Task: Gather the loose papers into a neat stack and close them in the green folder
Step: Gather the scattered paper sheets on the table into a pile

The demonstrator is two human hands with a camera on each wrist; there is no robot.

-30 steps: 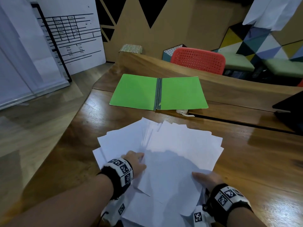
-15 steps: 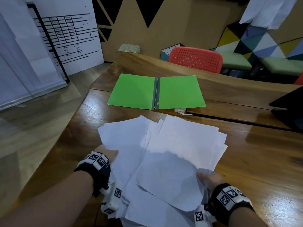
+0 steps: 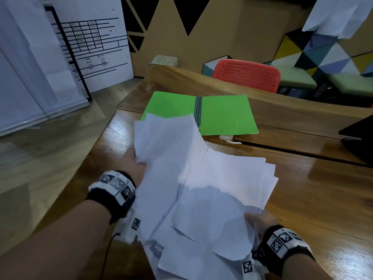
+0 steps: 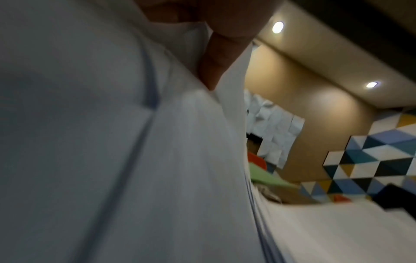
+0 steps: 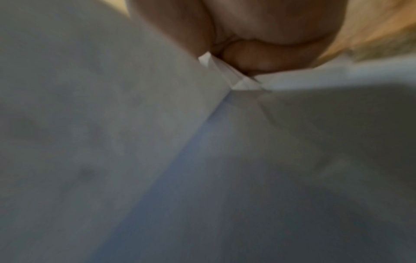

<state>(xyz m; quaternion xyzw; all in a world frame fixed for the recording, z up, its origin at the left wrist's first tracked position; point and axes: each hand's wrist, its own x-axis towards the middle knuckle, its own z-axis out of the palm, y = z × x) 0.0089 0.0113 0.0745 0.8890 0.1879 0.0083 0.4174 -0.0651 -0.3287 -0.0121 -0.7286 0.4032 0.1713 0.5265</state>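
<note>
Loose white papers (image 3: 212, 178) lie in an untidy fan on the wooden table (image 3: 323, 199). My left hand (image 3: 138, 165) grips their left edge and holds that side raised and tilted, so the sheets hide the near-left corner of the green folder (image 3: 226, 116). The folder lies open and flat farther back. My right hand (image 3: 260, 219) holds the lower right edge of the pile. In the left wrist view a finger (image 4: 220, 53) presses on the papers (image 4: 112, 142). In the right wrist view, fingers (image 5: 258, 44) pinch a corner of the papers (image 5: 236, 83).
A white plug with a cable (image 3: 227, 137) lies just under the folder's near edge. A black object (image 3: 359, 136) sits at the table's right. A red chair (image 3: 248, 74) stands behind the table. The table's left edge falls away to the floor.
My left hand slid from the top of the pile to its left edge and lifted that side up and forward. The right hand stayed at the lower right edge.
</note>
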